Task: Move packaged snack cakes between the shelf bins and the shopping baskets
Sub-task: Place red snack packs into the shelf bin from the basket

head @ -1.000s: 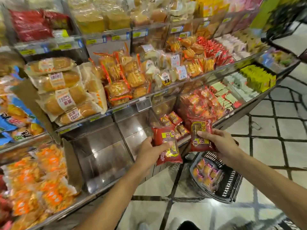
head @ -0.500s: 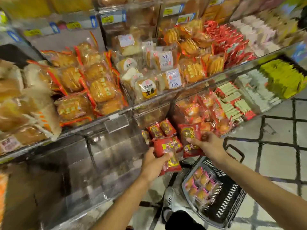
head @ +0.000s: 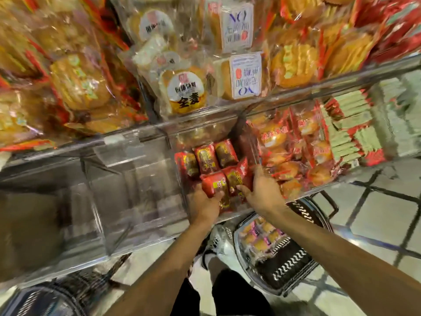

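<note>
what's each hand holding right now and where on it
Left hand grips a red snack cake pack by its near end. Right hand holds another red pack along its right edge. Both packs are in the clear shelf bin.

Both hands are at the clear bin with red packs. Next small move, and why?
Probably lower and release: the left hand grips a red snack pack and the right hand another red pack, both at the clear bin, just in front of three matching packs already lying there.
</note>
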